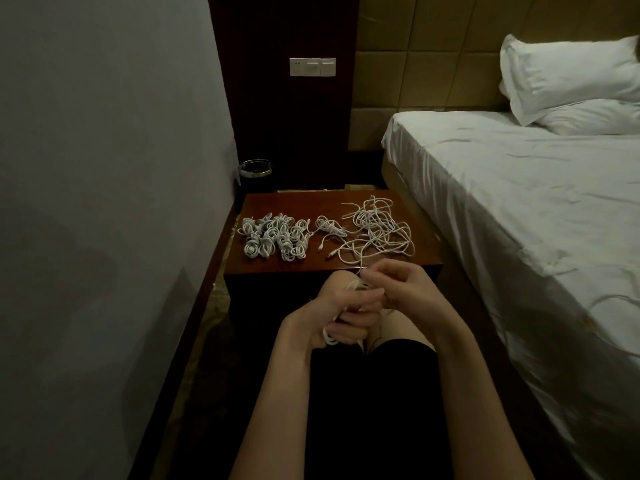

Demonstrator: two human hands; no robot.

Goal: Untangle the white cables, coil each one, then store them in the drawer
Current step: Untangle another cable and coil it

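Head view looks down on both hands working close together just in front of the dark wooden counter (332, 199). Left hand (341, 311) has its grip curled round a small coil of white cable (330, 336), loops showing below the palm and between the fingers. Right hand (398, 289) sits right against it, thumb and fingers pinching a strand of that same cable near the top of the coil; a thin white line runs from the hands up over the counter's near edge toward the loose stuff.

Up on the counter, three groups. On the left, a packed cluster of coiled cables (273, 237), neat little bundles lying side by side and touching. In the middle, one separate bundle (329, 227), roughly wound, with a plug end trailing toward the near edge. On the right, the tangled cables (375, 230), a wide loose nest of loops spreading almost to the counter's right side.

Around it all: a grey wall on the left, a bed (519, 188) with white sheets on the right and two white pillows (571, 77) stacked at its head against a padded headboard. Behind the counter, a dark panel carries a white switch plate (312, 66), and a small black bin (255, 174) with a shiny rim stands in the corner
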